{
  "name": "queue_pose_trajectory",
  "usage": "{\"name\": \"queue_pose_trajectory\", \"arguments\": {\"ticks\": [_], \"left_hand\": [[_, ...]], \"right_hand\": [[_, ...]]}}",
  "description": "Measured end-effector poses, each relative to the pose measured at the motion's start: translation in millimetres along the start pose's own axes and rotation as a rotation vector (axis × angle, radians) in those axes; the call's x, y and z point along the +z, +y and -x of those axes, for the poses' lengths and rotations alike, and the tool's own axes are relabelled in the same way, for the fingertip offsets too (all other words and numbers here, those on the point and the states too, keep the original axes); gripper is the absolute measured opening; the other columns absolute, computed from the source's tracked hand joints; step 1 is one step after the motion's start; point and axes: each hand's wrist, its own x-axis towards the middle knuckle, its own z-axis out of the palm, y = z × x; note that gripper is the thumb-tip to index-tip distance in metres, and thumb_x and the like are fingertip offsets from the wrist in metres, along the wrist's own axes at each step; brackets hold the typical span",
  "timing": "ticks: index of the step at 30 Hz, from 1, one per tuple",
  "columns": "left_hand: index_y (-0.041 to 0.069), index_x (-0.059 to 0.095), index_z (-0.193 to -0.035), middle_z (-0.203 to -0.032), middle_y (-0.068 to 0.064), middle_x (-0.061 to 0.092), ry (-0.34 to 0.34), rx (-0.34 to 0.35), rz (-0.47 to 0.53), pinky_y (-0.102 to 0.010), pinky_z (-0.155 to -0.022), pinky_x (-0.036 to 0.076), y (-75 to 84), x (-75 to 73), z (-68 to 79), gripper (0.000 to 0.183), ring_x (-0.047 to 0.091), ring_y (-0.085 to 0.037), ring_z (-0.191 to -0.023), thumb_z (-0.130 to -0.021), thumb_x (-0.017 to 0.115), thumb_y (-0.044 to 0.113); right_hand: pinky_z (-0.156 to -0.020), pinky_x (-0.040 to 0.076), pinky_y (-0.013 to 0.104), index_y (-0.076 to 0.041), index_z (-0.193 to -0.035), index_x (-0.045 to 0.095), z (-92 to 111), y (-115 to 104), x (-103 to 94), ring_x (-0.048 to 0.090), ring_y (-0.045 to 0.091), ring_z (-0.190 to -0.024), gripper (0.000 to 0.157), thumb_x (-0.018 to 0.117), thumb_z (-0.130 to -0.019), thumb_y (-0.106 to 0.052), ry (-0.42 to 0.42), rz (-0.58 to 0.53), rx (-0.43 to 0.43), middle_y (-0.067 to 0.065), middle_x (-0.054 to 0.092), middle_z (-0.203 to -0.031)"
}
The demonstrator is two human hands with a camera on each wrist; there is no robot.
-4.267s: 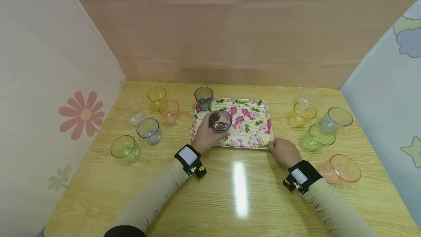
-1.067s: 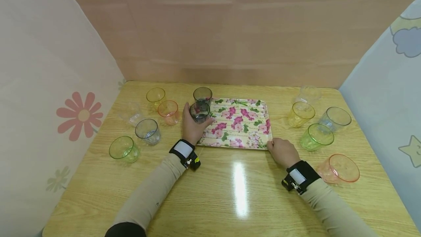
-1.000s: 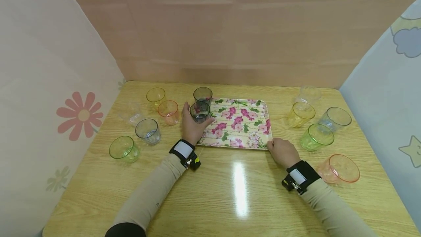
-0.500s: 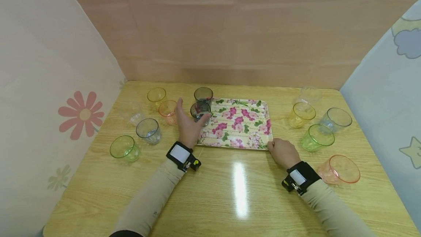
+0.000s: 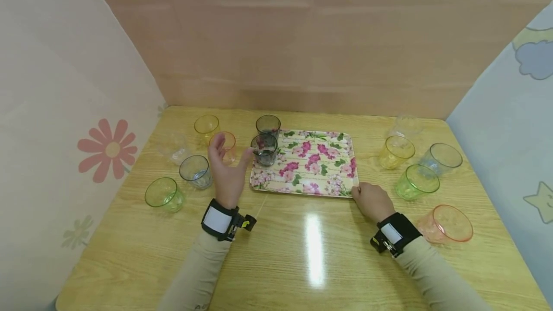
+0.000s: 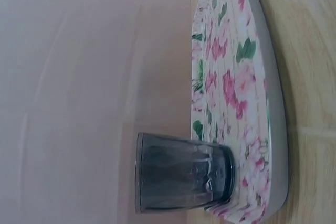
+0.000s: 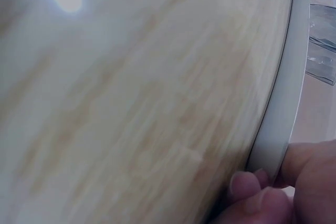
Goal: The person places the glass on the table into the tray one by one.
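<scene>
My left hand [image 5: 229, 172] is raised over the table left of the tray, fingers and thumb spread, with nothing in it. It partly covers a red-rimmed glass [image 5: 229, 151]. The floral tray [image 5: 321, 167] lies flat in the middle. Two dark grey glasses stand upright along its left side: a front one [image 5: 264, 150] and a back one [image 5: 269, 126]. In the left wrist view a dark grey glass [image 6: 178, 174] stands on the tray's edge region. My right hand [image 5: 373, 200] pinches the near right corner of the tray; the right wrist view shows fingers [image 7: 262, 203] at its rim [image 7: 283, 114].
Left of the tray stand a yellow glass [image 5: 207, 127], a clear glass [image 5: 176, 150], a blue-grey glass [image 5: 196, 172] and a green glass [image 5: 165, 195]. On the right are yellow [image 5: 397, 152], green [image 5: 416, 182], blue-grey [image 5: 441, 157], clear [image 5: 406, 126] and red [image 5: 449, 224] glasses.
My left hand carried a dark grey glass leftward, set it on the tray in front of the other one, let go and moved away left. The right hand stays at the tray corner.
</scene>
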Motion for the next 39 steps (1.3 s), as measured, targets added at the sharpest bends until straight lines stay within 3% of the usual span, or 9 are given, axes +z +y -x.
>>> {"name": "queue_pose_trajectory", "arguments": {"ticks": [3,9,15,20,25,31,36,39], "left_hand": [[-0.004,0.04,-0.145,-0.146,-0.018,0.043,0.021,-0.008,0.007,-0.048,-0.117,0.026,1.5,-4.4,-0.8,0.079,0.037,-0.028,-0.139,-0.092,0.076,0.042],[-0.006,0.045,-0.139,-0.138,-0.018,0.048,0.095,0.006,0.017,-0.051,-0.112,0.031,8.5,-20.1,-3.1,0.073,0.042,-0.036,-0.134,-0.091,0.077,0.039],[-0.006,0.049,-0.134,-0.13,-0.01,0.053,0.213,0.027,-0.007,-0.037,-0.108,0.035,16.3,-55.0,-11.2,0.055,0.046,-0.031,-0.128,-0.089,0.076,0.011],[-0.004,0.051,-0.134,-0.13,-0.006,0.053,0.288,0.033,-0.032,-0.033,-0.106,0.035,18.6,-84.3,-10.2,0.052,0.047,-0.026,-0.127,-0.089,0.075,0.006],[-0.002,0.052,-0.133,-0.131,-0.009,0.052,0.395,-0.013,-0.095,-0.031,-0.11,0.032,12.7,-106.1,-1.1,0.053,0.046,-0.02,-0.129,-0.086,0.076,0.004],[-0.002,0.045,-0.143,-0.143,-0.008,0.046,0.495,-0.054,-0.17,-0.028,-0.113,0.025,0.5,-131.7,6.8,0.07,0.037,-0.021,-0.138,-0.082,0.08,0.005],[-0.001,0.039,-0.148,-0.153,-0.013,0.038,0.501,-0.115,-0.138,-0.027,-0.115,0.02,-4.0,-150.4,11.4,0.08,0.031,-0.023,-0.143,-0.082,0.081,0.01],[0.001,0.03,-0.153,-0.159,-0.014,0.03,0.463,-0.204,-0.098,-0.024,-0.118,0.016,-5.2,-159.7,16.5,0.086,0.025,-0.022,-0.147,-0.084,0.08,0.008]], "right_hand": [[-0.055,0.023,0.03,-0.013,-0.063,0.037,-1.3,1.0,0.4,0.026,0.016,-0.053,0.041,0.039,-0.104,-0.016,0.003,0.002,-0.002,0.0,0.028,-0.059],[-0.055,0.023,0.03,-0.013,-0.062,0.037,-1.8,1.7,1.6,0.026,0.016,-0.053,0.041,0.039,-0.103,-0.017,0.011,0.004,0.0,0.0,0.028,-0.059],[-0.055,0.024,0.03,-0.012,-0.062,0.038,-3.0,2.0,3.4,0.028,0.016,-0.053,0.041,0.04,-0.103,-0.016,0.014,0.001,-0.007,0.001,0.029,-0.059],[-0.054,0.024,0.031,-0.012,-0.062,0.039,-3.1,3.2,3.2,0.028,0.016,-0.053,0.042,0.041,-0.104,-0.017,0.027,0.014,-0.012,0.001,0.029,-0.058],[-0.054,0.024,0.031,-0.013,-0.062,0.039,-1.9,3.0,2.8,0.028,0.016,-0.053,0.042,0.04,-0.104,-0.016,0.024,0.011,-0.012,0.001,0.029,-0.058],[-0.054,0.024,0.03,-0.013,-0.062,0.038,-1.7,2.5,3.4,0.027,0.016,-0.052,0.041,0.04,-0.104,-0.016,0.024,0.008,-0.016,0.001,0.029,-0.058],[-0.054,0.024,0.03,-0.013,-0.062,0.038,-1.4,4.1,4.2,0.027,0.016,-0.052,0.041,0.04,-0.104,-0.016,0.026,0.005,-0.013,0.001,0.03,-0.058],[-0.054,0.023,0.03,-0.013,-0.062,0.038,-1.6,5.2,4.5,0.027,0.016,-0.052,0.041,0.039,-0.104,-0.016,0.026,0.005,-0.018,0.001,0.029,-0.058]]}}
